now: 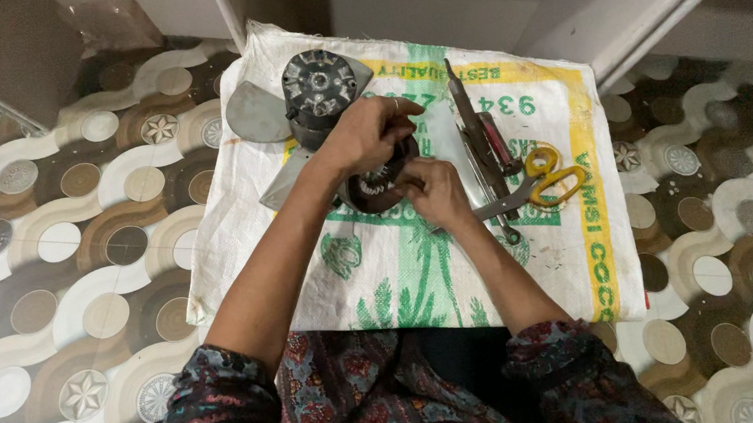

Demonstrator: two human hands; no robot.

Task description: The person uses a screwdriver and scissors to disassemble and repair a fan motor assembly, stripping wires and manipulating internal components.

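Head view: left hand (369, 132) grips dark round wound motor stator (381, 187), steadying it; right hand (433, 192) pinches its lower rim; grey-bladed fan motor (319, 87) and yellow-handled scissors (544, 176) within reach on white woven sack (416, 270).

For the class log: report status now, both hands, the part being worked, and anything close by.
Left hand and right hand both gripping the dark round motor part. Fan motor with blades just behind. Scissors and hand tools lying right, apart.
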